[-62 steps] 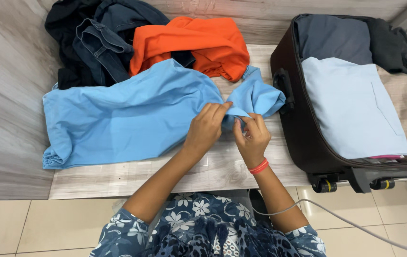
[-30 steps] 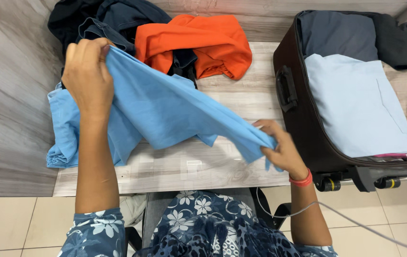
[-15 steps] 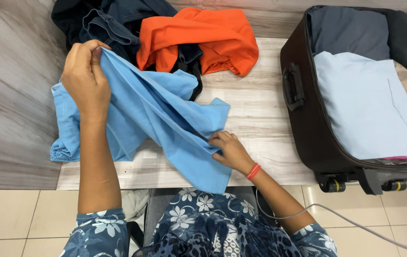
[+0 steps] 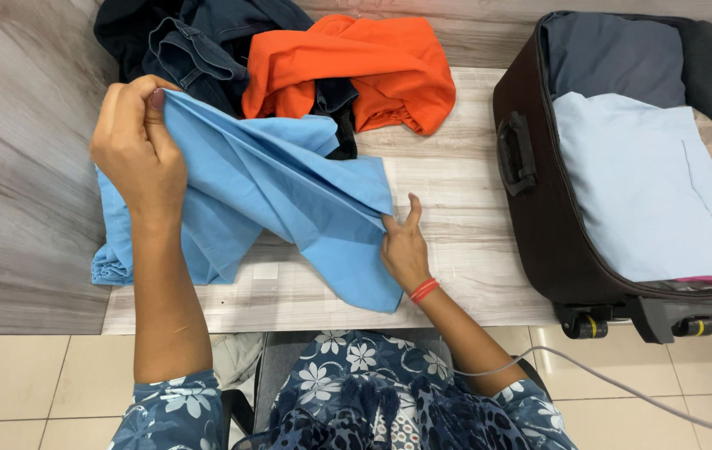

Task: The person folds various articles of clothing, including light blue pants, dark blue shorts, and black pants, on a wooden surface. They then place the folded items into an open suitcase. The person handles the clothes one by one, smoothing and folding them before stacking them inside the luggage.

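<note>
My left hand [image 4: 135,150] is raised at the left and pinches one end of a light blue garment [image 4: 289,192], lifting it off the wooden table [image 4: 456,183]. My right hand [image 4: 404,246], with a red band at the wrist, grips the garment's right edge low near the table, one finger sticking up. The cloth hangs stretched between both hands, with its left part bunched on the table.
An orange garment [image 4: 372,62] and dark denim clothes [image 4: 197,42] lie piled at the back. An open dark suitcase [image 4: 531,217] on the right holds folded pale blue [image 4: 647,183] and grey clothes. A grey cable [image 4: 622,387] trails over the tiled floor.
My right hand slid up along the garment's right edge and now holds it higher. My left hand lifted a little and moved left, keeping its pinch.
</note>
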